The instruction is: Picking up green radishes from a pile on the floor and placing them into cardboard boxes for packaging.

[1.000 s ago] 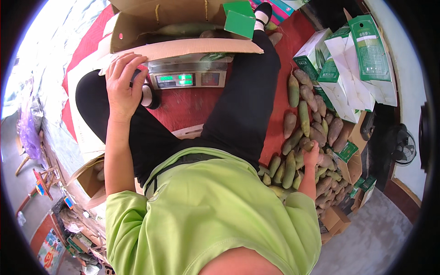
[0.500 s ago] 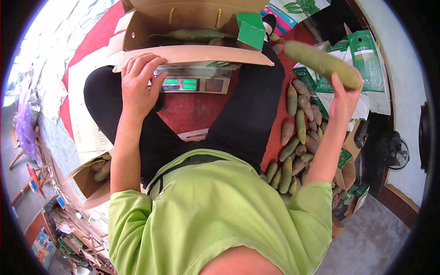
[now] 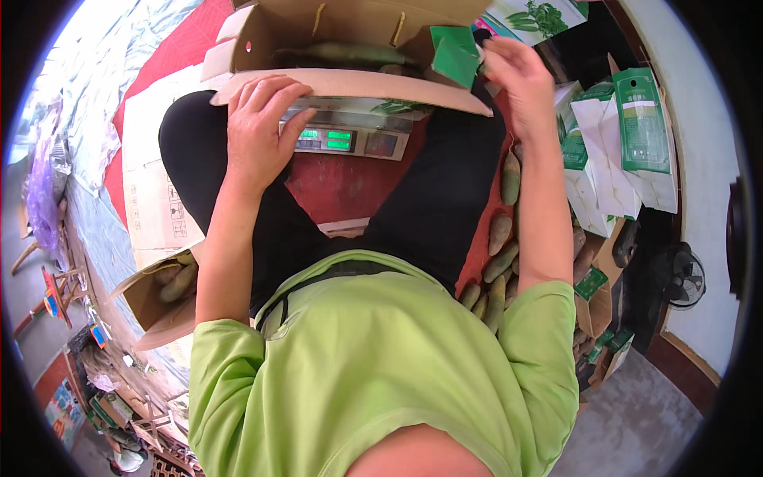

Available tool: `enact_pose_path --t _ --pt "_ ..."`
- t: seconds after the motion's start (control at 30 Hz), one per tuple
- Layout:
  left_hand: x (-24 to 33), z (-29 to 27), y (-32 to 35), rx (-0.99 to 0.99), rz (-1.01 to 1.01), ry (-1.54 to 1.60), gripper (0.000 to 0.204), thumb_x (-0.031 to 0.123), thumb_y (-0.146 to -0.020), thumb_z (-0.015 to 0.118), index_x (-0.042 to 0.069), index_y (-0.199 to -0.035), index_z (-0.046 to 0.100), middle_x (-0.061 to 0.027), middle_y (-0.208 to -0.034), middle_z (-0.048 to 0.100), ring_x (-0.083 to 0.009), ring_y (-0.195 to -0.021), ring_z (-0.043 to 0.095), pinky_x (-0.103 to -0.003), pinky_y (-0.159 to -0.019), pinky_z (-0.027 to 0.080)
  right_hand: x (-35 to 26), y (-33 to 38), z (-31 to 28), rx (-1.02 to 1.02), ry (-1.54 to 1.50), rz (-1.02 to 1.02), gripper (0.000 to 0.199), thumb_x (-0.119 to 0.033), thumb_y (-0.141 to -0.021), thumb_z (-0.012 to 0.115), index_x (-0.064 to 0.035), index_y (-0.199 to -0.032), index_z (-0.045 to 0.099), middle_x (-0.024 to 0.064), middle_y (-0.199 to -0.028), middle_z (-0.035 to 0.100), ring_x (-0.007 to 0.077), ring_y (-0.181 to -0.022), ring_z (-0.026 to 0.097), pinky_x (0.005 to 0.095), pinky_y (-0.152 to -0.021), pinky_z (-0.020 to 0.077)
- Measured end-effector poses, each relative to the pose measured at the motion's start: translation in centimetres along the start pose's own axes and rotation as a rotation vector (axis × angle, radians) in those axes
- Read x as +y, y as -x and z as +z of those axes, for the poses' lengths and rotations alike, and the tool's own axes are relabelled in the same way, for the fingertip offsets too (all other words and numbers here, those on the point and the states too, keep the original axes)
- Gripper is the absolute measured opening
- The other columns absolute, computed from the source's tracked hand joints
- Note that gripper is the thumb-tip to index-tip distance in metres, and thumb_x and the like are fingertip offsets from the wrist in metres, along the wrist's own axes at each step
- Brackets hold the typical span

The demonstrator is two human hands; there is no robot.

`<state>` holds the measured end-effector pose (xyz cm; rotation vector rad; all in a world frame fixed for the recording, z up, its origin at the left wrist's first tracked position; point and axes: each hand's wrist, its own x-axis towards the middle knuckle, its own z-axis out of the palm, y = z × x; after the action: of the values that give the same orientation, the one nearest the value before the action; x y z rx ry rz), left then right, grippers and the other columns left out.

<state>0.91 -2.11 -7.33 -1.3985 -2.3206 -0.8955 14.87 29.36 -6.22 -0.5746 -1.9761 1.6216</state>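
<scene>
A cardboard box (image 3: pixel 330 24) stands open on a digital scale (image 3: pixel 358 143) between my legs. My left hand (image 3: pixel 258 131) holds the box's front flap (image 3: pixel 358 83), fingers over the edge and thumb apart below it. Inside the box lies a long green radish (image 3: pixel 358 53), partly shaded, with another piece beside it. At the box's right end is my right hand (image 3: pixel 520 79), its fingers loosely bent and apart beside the green end flap (image 3: pixel 455 56). No radish shows in that hand.
Several green and brownish radishes (image 3: pixel 499 230) lie piled on the red mat to my right, partly behind my forearm. Green and white cartons (image 3: pixel 642 119) stand beyond, near a black fan (image 3: pixel 682 274). At my left is an open box (image 3: pixel 151 310) with radishes inside.
My right hand has moved left and up to the box's right end; the green radish it held no longer shows in it. My left hand stays on the flap. The view has shifted slightly.
</scene>
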Motion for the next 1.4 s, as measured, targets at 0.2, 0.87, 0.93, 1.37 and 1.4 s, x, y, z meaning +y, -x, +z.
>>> enact_pose_path --t 0.2,0.87,0.93,1.37,1.4 --pt "-0.2 0.1 -0.3 0.047 0.069 -0.044 0.024 0.019 -0.078 0.071 0.01 -0.099 0.067 -0.0056 -0.1 0.064 -0.0259 -0.102 0.059 -0.043 -0.098 0.04 8.7 8.1 -10.4 0.262 0.094 0.39 0.028 -0.016 -0.088 0.066 -0.0041 -0.112 0.06 0.0023 -0.1 0.063 0.012 -0.092 0.061 0.0266 -0.074 0.0485" --pt "-0.2 1.3 -0.4 0.09 0.105 -0.08 0.028 0.012 -0.086 0.065 0.009 -0.114 0.066 -0.0066 -0.112 0.065 -0.0249 -0.11 0.058 -0.041 -0.101 0.038 31.4 45.1 -11.0 -0.014 0.439 1.285 0.018 -0.014 -0.081 0.063 -0.0096 -0.098 0.067 0.0033 -0.083 0.066 0.0156 -0.077 0.065 0.033 -0.062 0.0512" --pt "0.0 2.4 -0.7 0.083 0.115 -0.062 0.028 0.013 -0.086 0.065 0.009 -0.114 0.066 -0.0069 -0.112 0.065 -0.0248 -0.11 0.058 -0.04 -0.1 0.038 32.7 45.9 -12.3 -0.183 0.607 1.211 0.018 -0.015 -0.081 0.063 -0.0096 -0.098 0.067 0.0048 -0.086 0.067 0.016 -0.08 0.065 0.033 -0.063 0.0515" --pt "0.1 0.8 -0.2 0.048 0.078 -0.176 0.029 0.01 -0.082 0.065 0.006 -0.111 0.066 -0.0097 -0.111 0.064 -0.0277 -0.112 0.056 -0.042 -0.103 0.035 32.7 35.3 -19.1 0.45 0.728 1.089 0.076 -0.019 -0.07 0.078 -0.0013 -0.135 0.044 0.0193 -0.13 0.054 0.0284 -0.119 0.054 0.0352 -0.094 0.0462" --pt "0.4 0.2 -0.1 0.044 0.07 -0.189 0.03 0.011 -0.083 0.065 0.006 -0.112 0.066 -0.0092 -0.111 0.064 -0.0277 -0.113 0.056 -0.043 -0.104 0.034 32.6 34.1 -18.8 0.434 0.705 1.073 0.082 -0.019 -0.07 0.079 -0.0013 -0.139 0.039 0.0194 -0.134 0.051 0.0286 -0.121 0.052 0.0349 -0.097 0.0444"
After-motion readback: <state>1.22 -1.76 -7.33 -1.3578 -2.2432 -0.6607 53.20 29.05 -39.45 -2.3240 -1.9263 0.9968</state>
